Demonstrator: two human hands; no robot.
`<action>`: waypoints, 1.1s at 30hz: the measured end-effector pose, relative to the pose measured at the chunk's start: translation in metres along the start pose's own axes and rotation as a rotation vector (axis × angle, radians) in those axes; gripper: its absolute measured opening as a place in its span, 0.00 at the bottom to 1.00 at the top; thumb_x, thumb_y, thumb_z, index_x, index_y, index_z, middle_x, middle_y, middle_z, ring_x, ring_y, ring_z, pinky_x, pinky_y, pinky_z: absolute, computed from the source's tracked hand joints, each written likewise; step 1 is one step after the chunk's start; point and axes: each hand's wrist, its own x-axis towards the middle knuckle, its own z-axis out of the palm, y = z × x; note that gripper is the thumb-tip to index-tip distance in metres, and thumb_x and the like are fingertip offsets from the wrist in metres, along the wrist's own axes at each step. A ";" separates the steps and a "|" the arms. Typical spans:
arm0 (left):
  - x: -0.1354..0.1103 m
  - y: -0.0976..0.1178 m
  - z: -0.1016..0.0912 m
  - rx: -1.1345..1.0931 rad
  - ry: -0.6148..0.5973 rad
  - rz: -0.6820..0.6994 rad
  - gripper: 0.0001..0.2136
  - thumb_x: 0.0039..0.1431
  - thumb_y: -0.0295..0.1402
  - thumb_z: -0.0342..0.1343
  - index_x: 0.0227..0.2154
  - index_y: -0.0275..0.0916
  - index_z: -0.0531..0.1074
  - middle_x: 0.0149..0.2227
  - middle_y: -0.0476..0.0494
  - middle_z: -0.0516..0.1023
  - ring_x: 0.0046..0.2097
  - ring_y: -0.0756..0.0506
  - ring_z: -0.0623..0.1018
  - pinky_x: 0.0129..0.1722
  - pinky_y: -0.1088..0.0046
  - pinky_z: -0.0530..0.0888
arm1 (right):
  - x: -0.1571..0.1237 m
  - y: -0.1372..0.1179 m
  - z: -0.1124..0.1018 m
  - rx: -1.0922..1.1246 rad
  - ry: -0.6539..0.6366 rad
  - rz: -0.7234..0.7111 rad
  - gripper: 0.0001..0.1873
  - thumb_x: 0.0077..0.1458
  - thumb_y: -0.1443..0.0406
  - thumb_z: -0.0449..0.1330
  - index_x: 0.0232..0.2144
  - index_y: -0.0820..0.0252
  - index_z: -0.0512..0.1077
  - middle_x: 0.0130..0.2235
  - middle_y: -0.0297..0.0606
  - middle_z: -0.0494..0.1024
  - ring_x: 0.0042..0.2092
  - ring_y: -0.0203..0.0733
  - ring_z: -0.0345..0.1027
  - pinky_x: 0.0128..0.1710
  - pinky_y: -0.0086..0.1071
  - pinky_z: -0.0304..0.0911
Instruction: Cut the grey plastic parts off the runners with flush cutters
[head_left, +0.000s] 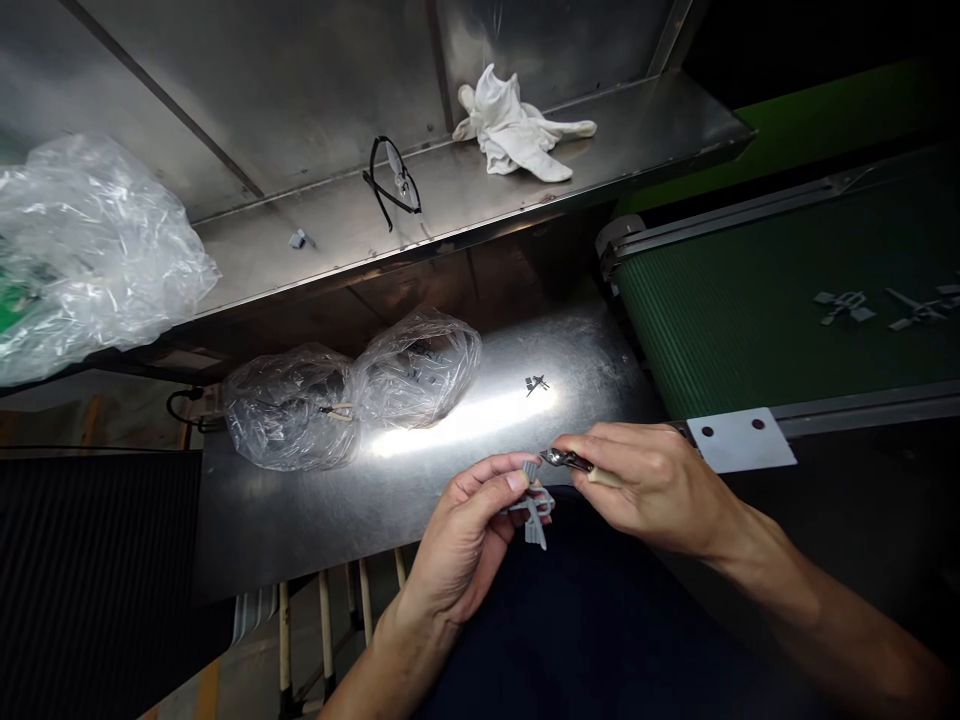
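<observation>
At the far left bulged a large, crumpled clear plastic bag [105, 250]. Next came a shiny grey metal worktop [300, 535], carrying a rounded clear plastic bag [285, 415] and, touching or nearly touching it, a second clear bag [431, 350] with small dark bits inside. Black-framed glasses [391, 185] sat on the metal shelf [461, 205] behind.

The left hand [463, 530] pinched a branching grey plastic moulding [535, 512] between thumb and forefinger, in front of the worktop's near edge. Beyond it lay a few small dark scraps [537, 384]. Just to the right, the right hand's [649, 485] fingers were wrapped round pale-handled metal nippers [570, 460], their tip beside the moulding's upper end; whether they touched could not be told.

Trimming the moulding seemed the step in hand; the next move called for a steady pinch and the tip set squarely at the joint.

Rightmost, similar grey mouldings [844, 306] lay on a ribbed green conveyor belt [720, 330].
</observation>
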 end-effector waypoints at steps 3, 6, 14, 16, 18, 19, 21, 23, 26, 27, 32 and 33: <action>-0.001 0.001 0.002 -0.009 -0.005 -0.010 0.09 0.58 0.27 0.63 0.41 0.34 0.80 0.31 0.43 0.81 0.32 0.49 0.80 0.37 0.73 0.76 | 0.001 0.001 0.000 0.019 0.011 0.066 0.14 0.56 0.74 0.58 0.44 0.65 0.78 0.33 0.37 0.80 0.30 0.37 0.73 0.28 0.30 0.68; -0.001 0.000 0.001 -0.014 -0.011 -0.011 0.11 0.59 0.28 0.62 0.44 0.36 0.79 0.33 0.43 0.81 0.33 0.47 0.80 0.37 0.71 0.76 | 0.002 0.000 -0.001 0.029 0.038 0.096 0.12 0.57 0.73 0.58 0.42 0.63 0.79 0.33 0.37 0.80 0.31 0.37 0.73 0.29 0.30 0.67; -0.001 -0.001 -0.002 -0.011 -0.058 -0.013 0.08 0.60 0.28 0.62 0.42 0.38 0.78 0.35 0.43 0.82 0.37 0.48 0.80 0.44 0.70 0.74 | 0.003 -0.007 -0.002 0.176 0.004 0.123 0.09 0.59 0.72 0.58 0.40 0.61 0.77 0.30 0.34 0.77 0.29 0.35 0.70 0.28 0.29 0.65; -0.001 -0.001 -0.002 -0.012 -0.061 -0.005 0.08 0.59 0.28 0.62 0.42 0.38 0.77 0.35 0.43 0.82 0.38 0.48 0.80 0.45 0.71 0.73 | 0.003 -0.008 -0.002 0.198 0.004 0.137 0.09 0.59 0.71 0.59 0.40 0.61 0.77 0.30 0.34 0.77 0.28 0.35 0.69 0.27 0.30 0.65; 0.000 -0.001 -0.002 -0.011 -0.051 0.005 0.07 0.59 0.27 0.63 0.41 0.37 0.77 0.35 0.43 0.81 0.39 0.49 0.79 0.46 0.73 0.72 | 0.003 -0.009 -0.002 0.229 0.004 0.151 0.08 0.59 0.71 0.59 0.40 0.60 0.77 0.31 0.34 0.77 0.29 0.35 0.70 0.29 0.30 0.65; 0.001 -0.001 -0.002 -0.008 -0.045 0.012 0.07 0.58 0.27 0.63 0.40 0.37 0.77 0.35 0.43 0.81 0.38 0.50 0.78 0.45 0.74 0.72 | 0.003 -0.009 -0.002 0.245 0.003 0.159 0.08 0.59 0.71 0.59 0.40 0.60 0.77 0.32 0.34 0.78 0.30 0.35 0.70 0.30 0.30 0.65; 0.002 -0.001 -0.002 -0.009 -0.041 0.030 0.06 0.57 0.26 0.64 0.37 0.36 0.77 0.34 0.44 0.81 0.35 0.52 0.76 0.43 0.77 0.71 | 0.003 -0.009 -0.002 0.271 -0.004 0.177 0.07 0.60 0.71 0.60 0.40 0.61 0.77 0.33 0.35 0.78 0.31 0.34 0.70 0.30 0.30 0.65; 0.003 -0.002 -0.002 -0.019 -0.046 0.043 0.05 0.56 0.26 0.65 0.35 0.36 0.77 0.34 0.44 0.81 0.34 0.53 0.75 0.41 0.78 0.71 | 0.003 -0.010 -0.002 0.295 -0.017 0.190 0.07 0.60 0.70 0.60 0.40 0.61 0.77 0.32 0.34 0.77 0.31 0.34 0.69 0.31 0.29 0.65; 0.003 -0.003 -0.003 -0.040 -0.040 0.039 0.09 0.55 0.25 0.65 0.39 0.37 0.78 0.35 0.44 0.82 0.35 0.52 0.77 0.42 0.77 0.71 | 0.001 -0.011 -0.001 0.333 -0.030 0.193 0.07 0.60 0.70 0.60 0.40 0.60 0.77 0.33 0.34 0.77 0.32 0.34 0.69 0.32 0.29 0.65; 0.004 -0.003 -0.003 -0.040 -0.034 0.032 0.11 0.55 0.26 0.66 0.42 0.37 0.79 0.36 0.44 0.82 0.36 0.52 0.77 0.43 0.76 0.72 | 0.001 -0.012 -0.001 0.345 -0.031 0.194 0.07 0.61 0.70 0.60 0.40 0.60 0.76 0.33 0.34 0.77 0.33 0.34 0.70 0.32 0.30 0.65; 0.003 -0.005 -0.004 -0.013 -0.011 0.012 0.11 0.54 0.26 0.67 0.42 0.36 0.81 0.37 0.42 0.84 0.39 0.49 0.80 0.45 0.75 0.73 | -0.001 -0.014 -0.001 0.400 0.026 0.201 0.06 0.61 0.69 0.60 0.40 0.58 0.75 0.34 0.35 0.77 0.34 0.37 0.71 0.33 0.32 0.67; 0.004 -0.006 -0.004 -0.013 -0.016 0.018 0.10 0.54 0.26 0.67 0.41 0.36 0.81 0.37 0.42 0.84 0.39 0.49 0.81 0.45 0.75 0.74 | -0.001 -0.014 -0.001 0.410 0.046 0.212 0.05 0.62 0.69 0.60 0.40 0.58 0.75 0.34 0.35 0.78 0.34 0.37 0.71 0.33 0.32 0.68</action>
